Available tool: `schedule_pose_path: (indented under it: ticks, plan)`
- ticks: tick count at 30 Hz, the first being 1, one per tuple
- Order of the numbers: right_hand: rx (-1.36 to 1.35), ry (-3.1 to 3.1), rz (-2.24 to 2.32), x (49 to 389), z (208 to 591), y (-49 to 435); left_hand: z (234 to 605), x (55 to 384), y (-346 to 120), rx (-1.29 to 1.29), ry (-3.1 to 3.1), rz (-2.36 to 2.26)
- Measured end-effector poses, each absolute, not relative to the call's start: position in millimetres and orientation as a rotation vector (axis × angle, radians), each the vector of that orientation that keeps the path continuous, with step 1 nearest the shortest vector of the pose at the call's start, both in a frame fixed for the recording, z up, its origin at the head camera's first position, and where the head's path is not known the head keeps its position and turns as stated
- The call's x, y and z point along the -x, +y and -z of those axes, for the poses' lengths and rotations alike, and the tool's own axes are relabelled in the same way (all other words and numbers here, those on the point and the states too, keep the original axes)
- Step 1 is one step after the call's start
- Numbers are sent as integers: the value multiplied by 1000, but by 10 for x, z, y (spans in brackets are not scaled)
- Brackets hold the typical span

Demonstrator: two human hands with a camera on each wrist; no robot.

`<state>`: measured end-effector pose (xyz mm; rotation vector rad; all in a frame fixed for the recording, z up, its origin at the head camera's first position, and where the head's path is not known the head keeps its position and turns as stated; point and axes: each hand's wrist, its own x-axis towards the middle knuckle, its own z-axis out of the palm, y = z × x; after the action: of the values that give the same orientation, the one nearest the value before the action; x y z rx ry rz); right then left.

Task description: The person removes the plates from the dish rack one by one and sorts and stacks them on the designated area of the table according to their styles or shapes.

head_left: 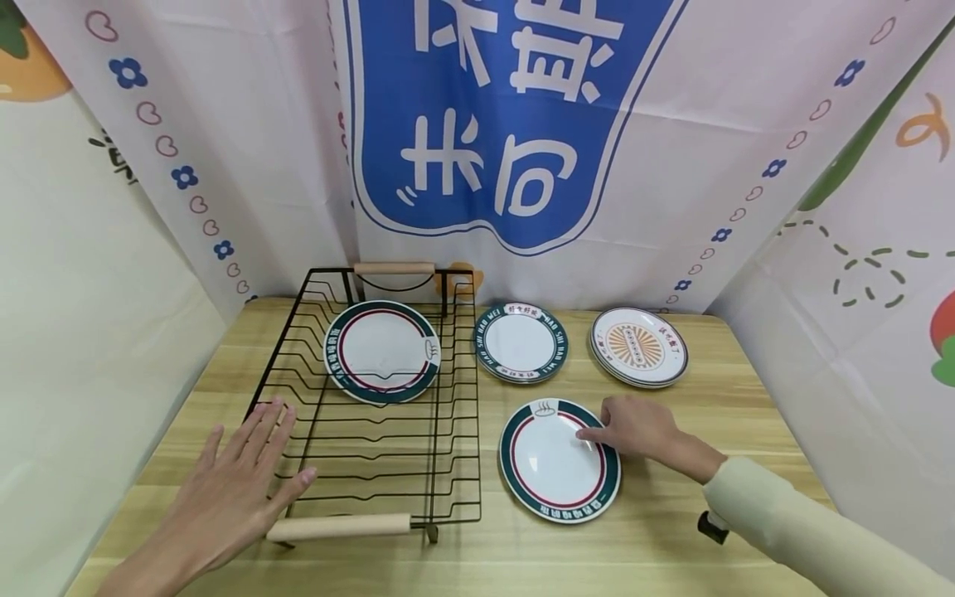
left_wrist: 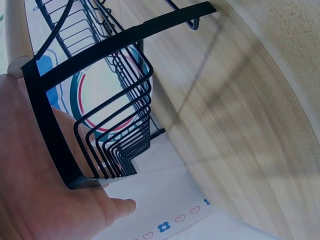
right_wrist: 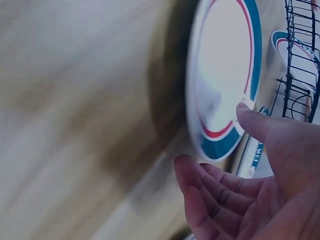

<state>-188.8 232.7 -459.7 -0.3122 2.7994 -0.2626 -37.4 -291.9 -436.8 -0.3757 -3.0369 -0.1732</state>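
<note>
My right hand (head_left: 640, 427) is at the right rim of a white plate (head_left: 559, 461) with a green border and red ring, right of the rack. Its thumb lies over the plate's face, and its other fingers are curled at the rim. My left hand (head_left: 224, 485) lies with straight, spread fingers along the front left side of a black wire dish rack (head_left: 366, 477) with wooden handles. In the left wrist view, the palm (left_wrist: 45, 165) is against the rack's frame. A matching green-rimmed plate (head_left: 382, 352) sits in the rack's far part.
Behind the right-hand plate are a stack of smaller green-rimmed plates (head_left: 521, 342) and a stack of white plates with an orange sunburst (head_left: 638, 347). All stand on a wooden table (head_left: 671, 531). Printed cloth (head_left: 291, 149) hangs behind and at both sides.
</note>
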Motion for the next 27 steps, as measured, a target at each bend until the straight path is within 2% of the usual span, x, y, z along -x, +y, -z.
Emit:
schedule_pose_path:
  ticks: [10, 27]
  plan:
    - [545, 2907, 283, 2075, 4124, 2025, 4359, 363, -2907, 367, -3036, 177]
    - [914, 2982, 375, 2441, 3307, 1161, 4350, 371, -2905, 361, -3060, 190]
